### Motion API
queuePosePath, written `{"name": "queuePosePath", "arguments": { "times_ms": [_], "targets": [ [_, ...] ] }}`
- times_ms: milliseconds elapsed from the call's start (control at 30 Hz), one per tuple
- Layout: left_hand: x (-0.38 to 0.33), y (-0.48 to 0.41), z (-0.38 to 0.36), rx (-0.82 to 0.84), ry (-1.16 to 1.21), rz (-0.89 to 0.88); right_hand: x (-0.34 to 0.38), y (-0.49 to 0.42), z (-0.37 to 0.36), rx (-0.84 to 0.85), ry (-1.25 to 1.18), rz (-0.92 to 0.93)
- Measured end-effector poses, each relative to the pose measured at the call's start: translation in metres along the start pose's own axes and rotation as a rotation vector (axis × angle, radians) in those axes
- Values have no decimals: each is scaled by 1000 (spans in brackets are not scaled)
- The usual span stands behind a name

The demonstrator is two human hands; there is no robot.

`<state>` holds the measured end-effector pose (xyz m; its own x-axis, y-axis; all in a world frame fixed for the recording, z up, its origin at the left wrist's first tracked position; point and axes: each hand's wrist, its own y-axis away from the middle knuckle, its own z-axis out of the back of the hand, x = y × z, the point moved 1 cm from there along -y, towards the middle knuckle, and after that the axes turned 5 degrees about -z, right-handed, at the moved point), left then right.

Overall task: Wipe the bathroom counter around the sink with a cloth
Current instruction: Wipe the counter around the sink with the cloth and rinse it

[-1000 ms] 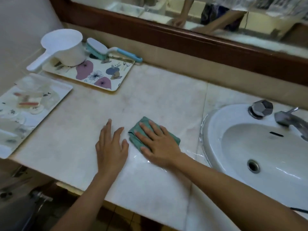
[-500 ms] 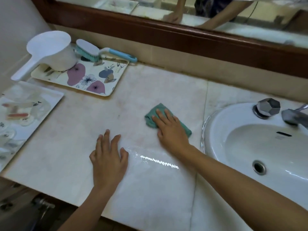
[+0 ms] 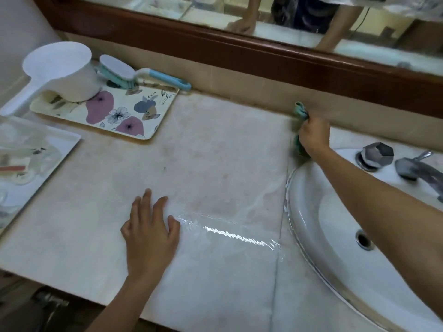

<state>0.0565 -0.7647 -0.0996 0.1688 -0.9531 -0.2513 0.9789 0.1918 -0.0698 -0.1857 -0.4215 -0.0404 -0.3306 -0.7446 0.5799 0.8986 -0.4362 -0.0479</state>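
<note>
Right hand (image 3: 314, 136): stretched to the back of the counter (image 3: 215, 152), fingers curled over the cloth, gripping it in a bunch.
Cloth (image 3: 300, 110): teal, crumpled under the right hand. One end pokes out past the fingertips and touches the backsplash (image 3: 239, 92); another part shows by the wrist, just beyond the sink rim.
Left hand (image 3: 149, 233): palm down on the counter, fingers straight and spread, holding nothing, well apart from the right hand.
Wet streak (image 3: 227, 233): glints just beside the left thumb and runs toward the sink.
Sink (image 3: 335, 236): white, under the right forearm.
Tap knob (image 3: 376, 153): right of the right hand, near it.
Floral tray (image 3: 107, 111): far beyond the left hand's fingertips, bearing a white scoop (image 3: 64, 70) and a brush (image 3: 129, 73).
</note>
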Motion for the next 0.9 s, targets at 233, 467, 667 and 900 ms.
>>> {"name": "queuePosePath", "arguments": {
  "times_ms": [233, 467, 667, 900],
  "targets": [
    [0, 0, -2, -29, -13, 11, -6, 4, -54, 235, 481, -162],
    [1, 1, -3, -20, -2, 3, 3, 70, -66, 278, 493, 74],
    [0, 3, 0, -17, 25, 11, 6, 172, -59, 321, 459, 182],
    [4, 3, 0, 56, 79, -22, -27, 294, -25, 373, 472, 396]
  ]
}}
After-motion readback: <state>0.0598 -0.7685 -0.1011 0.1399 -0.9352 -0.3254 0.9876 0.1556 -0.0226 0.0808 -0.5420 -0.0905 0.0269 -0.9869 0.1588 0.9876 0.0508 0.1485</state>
